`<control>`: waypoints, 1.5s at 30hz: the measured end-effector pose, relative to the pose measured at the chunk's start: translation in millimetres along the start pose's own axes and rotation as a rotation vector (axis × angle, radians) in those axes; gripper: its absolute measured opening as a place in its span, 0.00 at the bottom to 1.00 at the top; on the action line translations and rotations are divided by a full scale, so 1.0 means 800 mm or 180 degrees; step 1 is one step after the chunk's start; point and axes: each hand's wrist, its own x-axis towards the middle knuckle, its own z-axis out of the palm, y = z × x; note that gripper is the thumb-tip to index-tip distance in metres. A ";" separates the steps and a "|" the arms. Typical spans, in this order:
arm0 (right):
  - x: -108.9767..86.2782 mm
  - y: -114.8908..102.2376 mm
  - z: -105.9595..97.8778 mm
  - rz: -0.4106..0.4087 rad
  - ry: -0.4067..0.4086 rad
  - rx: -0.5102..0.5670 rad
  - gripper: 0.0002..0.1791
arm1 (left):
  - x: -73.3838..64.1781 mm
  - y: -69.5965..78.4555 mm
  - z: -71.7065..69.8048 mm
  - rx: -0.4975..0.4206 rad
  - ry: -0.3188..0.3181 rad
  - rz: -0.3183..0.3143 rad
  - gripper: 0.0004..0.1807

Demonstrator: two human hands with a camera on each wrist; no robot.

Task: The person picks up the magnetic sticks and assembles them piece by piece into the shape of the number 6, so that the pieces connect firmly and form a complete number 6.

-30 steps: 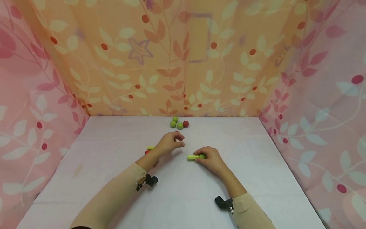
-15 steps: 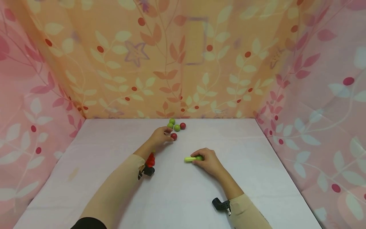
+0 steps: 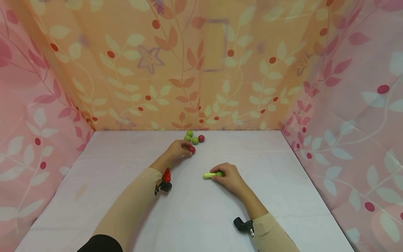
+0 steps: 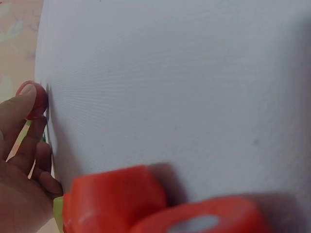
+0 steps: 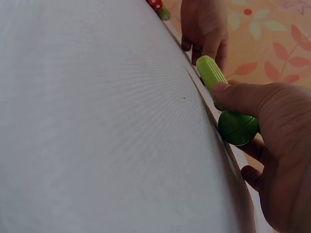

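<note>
My left hand (image 3: 177, 149) pinches a small red ball (image 3: 192, 150) toward the far side of the table. In the left wrist view the thumb lies on the ball (image 4: 40, 102), with a finger under it. My right hand (image 3: 232, 176) grips a green toy with a ridged light-green handle (image 3: 208, 175). Its round dark-green head (image 5: 238, 128) sits against the fingers in the right wrist view, near the tabletop. Beneath the left wrist lies a red toy (image 3: 167, 175) with a light-green end, partly covered by the arm; its lobes (image 4: 116, 199) fill the bottom of the left wrist view.
Beyond the left hand, several green balls (image 3: 195, 140) and another red ball (image 3: 201, 139) cluster near the back edge of the white table (image 3: 252, 150). Patterned cloth (image 3: 201, 87) hangs behind and on both sides. Black cameras (image 3: 242, 224) are strapped to both wrists.
My left hand has moved forward, away from me, and its fingers have closed on the red ball. The red toy has come into clearer view. The right hand keeps its grip on the green toy.
</note>
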 end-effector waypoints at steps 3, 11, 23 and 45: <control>0.001 0.000 0.001 -0.0006 -0.0013 -0.0004 0.12 | -0.001 0.000 0.000 0.0001 0.0022 0.0011 0.24; 0.002 0.001 -0.005 0.0130 -0.0025 0.0048 0.13 | -0.006 -0.001 -0.002 -0.0002 0.0032 0.0084 0.23; -0.001 0.005 -0.001 0.0160 -0.0059 0.0107 0.12 | -0.032 -0.001 -0.005 0.0242 0.0110 -0.0145 0.22; 0.002 0.006 -0.003 0.0141 0.0010 0.0172 0.12 | -0.128 0.014 0.031 0.0122 0.0336 0.0084 0.19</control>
